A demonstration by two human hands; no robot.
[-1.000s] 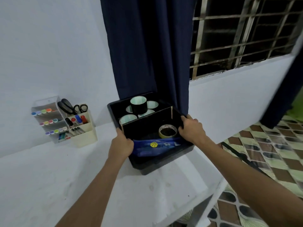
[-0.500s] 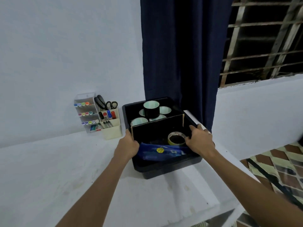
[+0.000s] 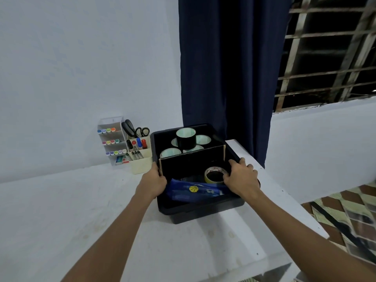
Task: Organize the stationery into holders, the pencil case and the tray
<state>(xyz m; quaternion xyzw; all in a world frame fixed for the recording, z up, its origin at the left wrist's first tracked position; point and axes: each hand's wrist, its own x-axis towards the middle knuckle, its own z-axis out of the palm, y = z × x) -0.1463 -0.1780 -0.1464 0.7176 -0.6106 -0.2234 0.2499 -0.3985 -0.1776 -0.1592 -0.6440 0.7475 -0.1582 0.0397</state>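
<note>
Both hands grip black tray [image 3: 203, 211]; pencil case [image 3: 195, 190] basketball emblem, lettering unreadable.

Holder [image 3: 140, 159] just left of tray [image 3: 203, 210]

Black tray [image 3: 203, 210] on white table [image 3: 61, 220], left hand [image 3: 152, 183] and right hand [image 3: 241, 180] gripping its sides, pencil case [image 3: 195, 192] and tape roll [image 3: 214, 175] inside, pen holder [image 3: 140, 157] left of tray

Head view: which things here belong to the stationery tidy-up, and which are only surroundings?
Job: black tray, gripped by left hand and right hand; tape rolls; blue pencil case; marker holder; scissors.
Surroundings: curtain, window grille, floor tiles.
</note>
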